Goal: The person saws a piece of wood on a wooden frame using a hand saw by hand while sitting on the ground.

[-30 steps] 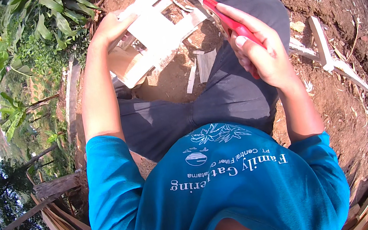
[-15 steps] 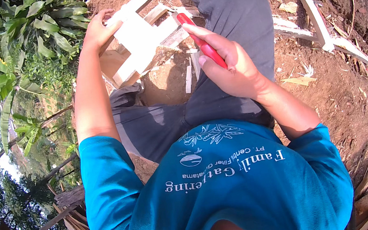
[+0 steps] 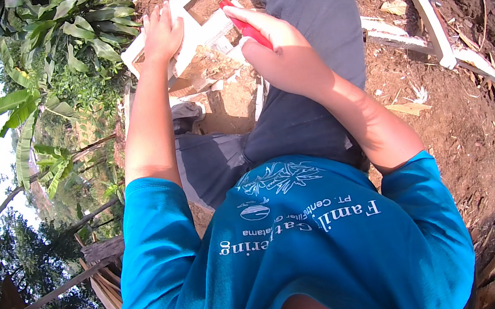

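Note:
A pale wooden frame of joined pieces (image 3: 198, 39) lies low in front of me, partly washed out by sunlight. My left hand (image 3: 163, 34) rests flat on its left part, fingers stretched forward. A red-handled tool with a narrow metal blade (image 3: 256, 33) is in my right hand (image 3: 283, 53), fingers wrapped round the handle. Its blade points forward and left, near the frame's far right end. Whether the tip touches the wood I cannot tell.
My legs in dark grey trousers (image 3: 309, 11) lie around the work. Wood scraps and shavings litter the brown soil (image 3: 412, 142). White-edged wooden strips (image 3: 434, 31) lie to the right. Leafy plants (image 3: 81, 26) grow at the far left, and old planks (image 3: 102, 250) stand at the left.
The wooden frame has shifted away from me and lies lower and flatter. My left hand went from gripping its edge to lying flat on it. My right hand moved forward and left with the tool.

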Tool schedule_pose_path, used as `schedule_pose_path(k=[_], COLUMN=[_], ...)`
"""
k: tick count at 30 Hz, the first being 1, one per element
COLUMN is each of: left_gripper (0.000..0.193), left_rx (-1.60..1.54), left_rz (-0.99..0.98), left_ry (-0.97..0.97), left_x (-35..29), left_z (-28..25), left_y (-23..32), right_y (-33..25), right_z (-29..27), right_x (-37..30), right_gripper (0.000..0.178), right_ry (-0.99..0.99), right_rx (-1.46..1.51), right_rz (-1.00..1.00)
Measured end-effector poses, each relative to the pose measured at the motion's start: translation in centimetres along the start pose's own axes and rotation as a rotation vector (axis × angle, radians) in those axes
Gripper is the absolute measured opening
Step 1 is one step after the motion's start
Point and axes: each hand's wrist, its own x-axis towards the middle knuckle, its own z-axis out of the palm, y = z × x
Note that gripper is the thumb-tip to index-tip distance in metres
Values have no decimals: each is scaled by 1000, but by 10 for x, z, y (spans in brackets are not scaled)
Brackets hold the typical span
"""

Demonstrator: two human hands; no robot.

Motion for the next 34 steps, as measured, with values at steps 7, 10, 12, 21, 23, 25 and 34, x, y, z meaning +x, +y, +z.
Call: schedule_pose_path(k=[7, 10, 12, 21, 23, 25, 34], left_gripper=[67, 65, 66, 51, 64, 67, 43], left_rx=[-408, -424, -359, -618, -658, -720, -718], left_rz=[-100, -128, -173, -45, 13, 19, -1011], left_ry=[-254, -164, -144, -22, -127, -327, 758], left_x=[-49, -72, -74, -94, -123, -130, -479], left_z=[-31, -31, -28, -52, -42, -78, -40], left_y=[0, -3, -9, 3, -45, -63, -118], right_y=[9, 25, 24, 0, 5, 17, -13], right_z=[3, 17, 38, 75, 89, 57, 104], right_x=[53, 78, 80, 69, 80, 96, 105], right_gripper=[53, 37, 31, 42, 45, 47, 46], right_ry=[31, -33, -9, 36, 0, -20, -185], right_rx=[-33, -3, 73, -229, -302, -339, -40], right_rz=[76, -235, -287, 137, 46, 97, 449])
